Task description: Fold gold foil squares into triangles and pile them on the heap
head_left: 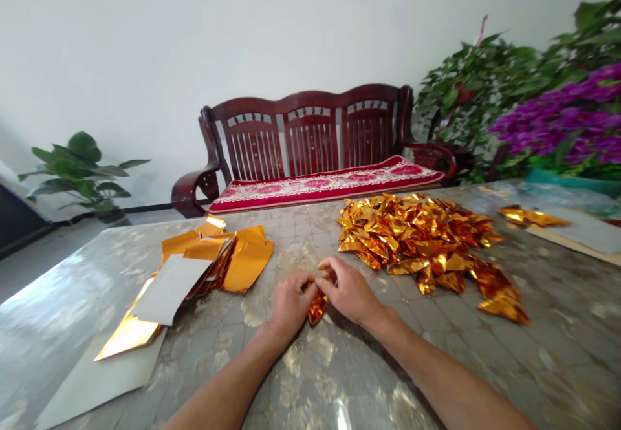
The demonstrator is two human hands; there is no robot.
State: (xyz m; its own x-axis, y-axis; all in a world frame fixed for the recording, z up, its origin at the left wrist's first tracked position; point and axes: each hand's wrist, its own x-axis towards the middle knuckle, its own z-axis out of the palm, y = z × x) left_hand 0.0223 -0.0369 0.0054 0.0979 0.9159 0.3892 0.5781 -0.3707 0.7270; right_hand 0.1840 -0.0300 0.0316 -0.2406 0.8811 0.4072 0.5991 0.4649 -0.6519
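Both hands meet over the middle of the table, pinching one small folded piece of gold foil paper (317,308). Its pointed end sticks out below the fingers, while the upper part is hidden by them. My left hand (292,301) grips it from the left with thumb and fingers closed. From the right, my right hand (347,288) pinches its top side with curled fingers. A heap of folded gold foil pieces (417,229) lies to the right beyond my right hand. To the left is a loose stack of flat gold foil sheets (247,258), some with the grey back up.
The patterned table (291,378) spans the foreground. A grey sheet (111,365) lies near its left side. Plastic wrapping (557,197) and a pale board (577,229) lie at the right. Behind stand a wooden bench (310,136), a potted plant (87,171) and purple flowers (567,116).
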